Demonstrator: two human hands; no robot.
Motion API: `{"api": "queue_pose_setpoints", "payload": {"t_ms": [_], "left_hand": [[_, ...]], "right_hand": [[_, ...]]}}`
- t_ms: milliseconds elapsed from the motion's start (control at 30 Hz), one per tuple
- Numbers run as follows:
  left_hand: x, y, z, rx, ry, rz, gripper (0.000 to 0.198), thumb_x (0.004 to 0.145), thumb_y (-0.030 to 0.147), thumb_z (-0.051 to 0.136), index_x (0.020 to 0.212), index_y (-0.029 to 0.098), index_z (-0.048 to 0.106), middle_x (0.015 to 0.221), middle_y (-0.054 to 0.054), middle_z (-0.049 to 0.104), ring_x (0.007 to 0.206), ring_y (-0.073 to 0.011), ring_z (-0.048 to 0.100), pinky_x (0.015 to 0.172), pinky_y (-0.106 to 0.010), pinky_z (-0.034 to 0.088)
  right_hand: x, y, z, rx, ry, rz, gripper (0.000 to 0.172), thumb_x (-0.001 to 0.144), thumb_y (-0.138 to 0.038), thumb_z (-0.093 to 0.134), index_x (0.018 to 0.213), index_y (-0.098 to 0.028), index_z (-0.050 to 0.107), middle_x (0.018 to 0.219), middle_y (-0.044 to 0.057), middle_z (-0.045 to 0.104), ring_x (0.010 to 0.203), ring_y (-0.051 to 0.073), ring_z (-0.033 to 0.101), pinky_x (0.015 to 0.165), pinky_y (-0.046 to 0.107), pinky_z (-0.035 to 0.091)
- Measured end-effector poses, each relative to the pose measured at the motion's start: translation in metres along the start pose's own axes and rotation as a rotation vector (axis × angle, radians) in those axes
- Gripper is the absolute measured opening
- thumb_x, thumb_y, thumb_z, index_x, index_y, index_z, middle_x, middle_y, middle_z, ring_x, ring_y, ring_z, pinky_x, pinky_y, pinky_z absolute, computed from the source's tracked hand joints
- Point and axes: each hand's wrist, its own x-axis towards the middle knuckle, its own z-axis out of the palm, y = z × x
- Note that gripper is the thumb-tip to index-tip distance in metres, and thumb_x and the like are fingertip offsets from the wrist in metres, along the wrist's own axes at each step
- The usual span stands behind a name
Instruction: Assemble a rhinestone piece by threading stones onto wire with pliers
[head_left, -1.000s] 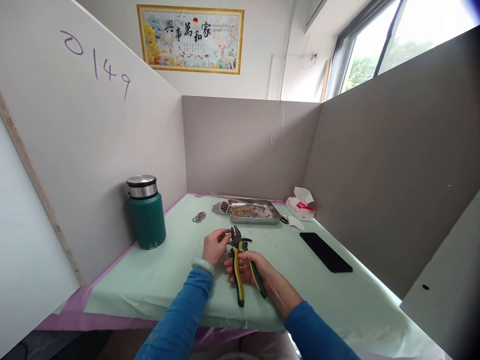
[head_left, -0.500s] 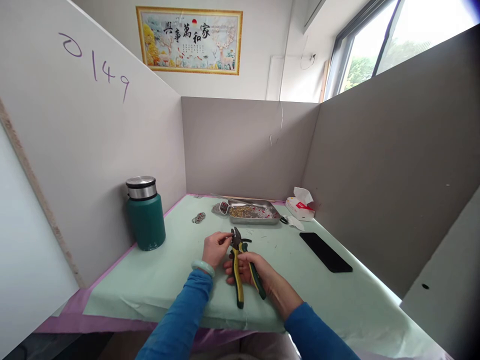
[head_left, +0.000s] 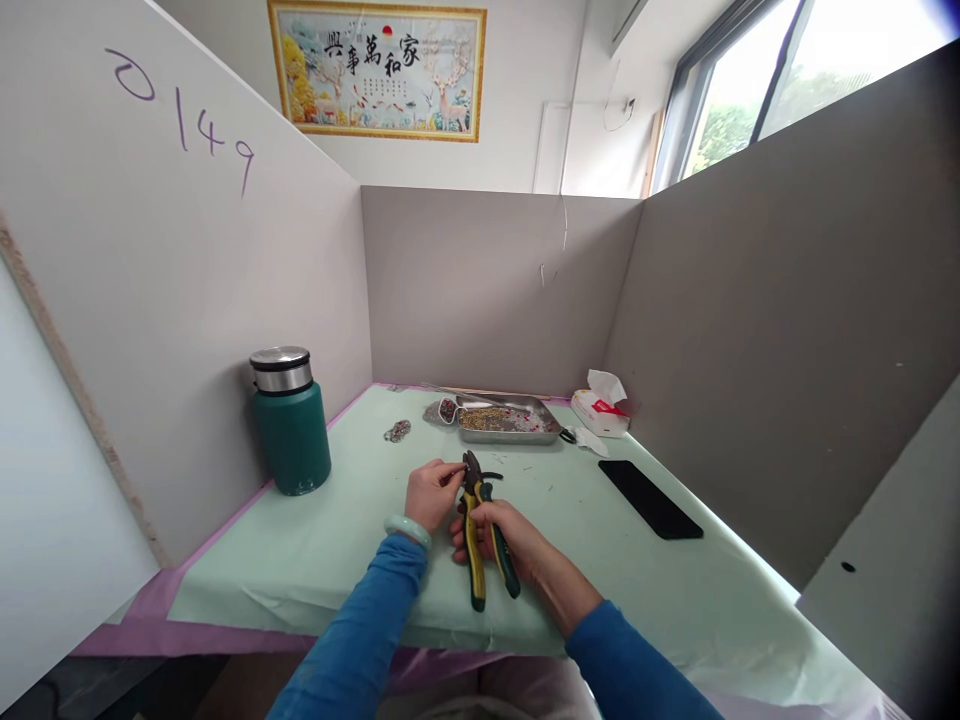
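Left hand: the left hand is curled, with its fingertips pinched on a tiny piece right at the nose of the pliers; the piece is too small to tell what it is.
Right hand: the right hand is wrapped around the 2 handles of the pliers and squeezes them close together.
Pliers: 1 pair of pliers with yellow and green handles, low over the bench, in the middle, in front of the person.
Work so far: the tiny piece sits at the tip of the pliers and the handles are nearly together, so I think the squeeze on this piece is being made right now.
Work left: the metal tray at the back holds lots of small gold and red bits, so I think many more wait.
Count of other things: 1 green bottle on the left, 1 small pile of shiny bits near the tray, 1 tissue pack, 1 black phone on the right.
Count of hands: 2, both in blue sleeves, with 1 pale bangle on the left wrist.
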Motion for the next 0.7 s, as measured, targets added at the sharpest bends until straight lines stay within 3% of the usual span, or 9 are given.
{"api": "queue_pose_setpoints", "payload": {"t_ms": [500, 700], "left_hand": [[0.0, -0.0009, -0.0015, -0.004, 0.016, 0.015, 0.017, 0.077, 0.017, 0.058, 0.082, 0.017, 0.074, 0.061, 0.0, 0.062, 0.055, -0.0096, 0.054, 0.055, -0.021, 0.042], [0.0017, -0.0005, -0.0019, -0.009, 0.024, 0.022, 0.016, 0.079, 0.018, 0.058, 0.082, 0.018, 0.073, 0.064, -0.001, 0.063, 0.057, -0.0102, 0.056, 0.057, -0.021, 0.043]], "right_hand": [[-0.0008, -0.0044, 0.0091, -0.085, 0.064, 0.013, 0.03, 0.062, -0.019, 0.05, 0.09, -0.01, 0.056, 0.067, 0.008, 0.064, 0.055, 0.02, 0.062, 0.058, 0.036, 0.051], [0.0012, -0.0061, 0.0069, -0.06, 0.074, 0.009, 0.033, 0.058, -0.018, 0.051, 0.091, -0.011, 0.055, 0.06, 0.002, 0.058, 0.046, 0.014, 0.054, 0.048, 0.028, 0.045]]}}
